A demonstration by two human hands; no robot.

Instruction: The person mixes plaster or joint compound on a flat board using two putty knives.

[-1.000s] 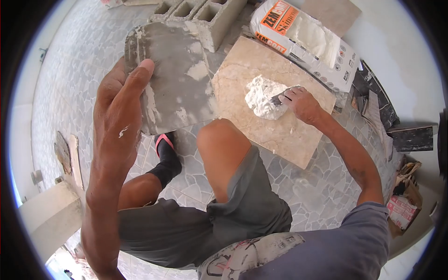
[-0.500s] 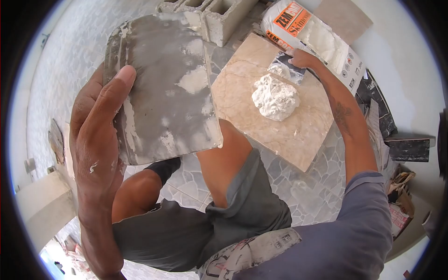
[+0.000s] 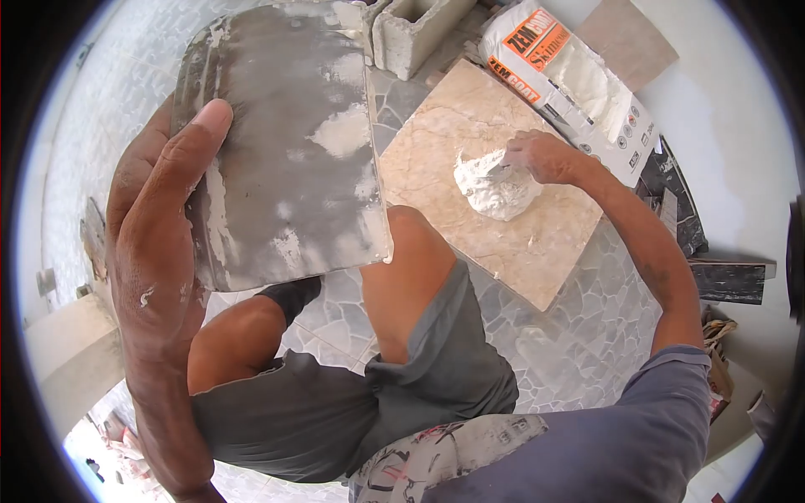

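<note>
My left hand [image 3: 159, 226] grips the left edge of a flat grey plastering board [image 3: 277, 159], thumb lying over its face. White smears mark the board, which is held up close to the camera. My right hand [image 3: 545, 157] is closed at the right side of a mound of white skim-coat paste [image 3: 495, 186]. A putty knife with a wide blade showed in that hand a moment before; now the fingers and paste mostly hide it. Under the mound lies a beige marbled tile [image 3: 436, 126], with small paste specks on it.
An open Zemcoat skim-coat bag [image 3: 562, 59] lies beyond the tile. A hollow concrete block [image 3: 411, 38] sits at the back. Dark tile pieces [image 3: 729, 282] lie against the right wall. My bent knee [image 3: 407, 243] is close to the tile's near corner.
My right hand has moved from the tile's far edge by the bag down to the paste mound, whose top looks reshaped. The board in my left hand has shifted slightly left.
</note>
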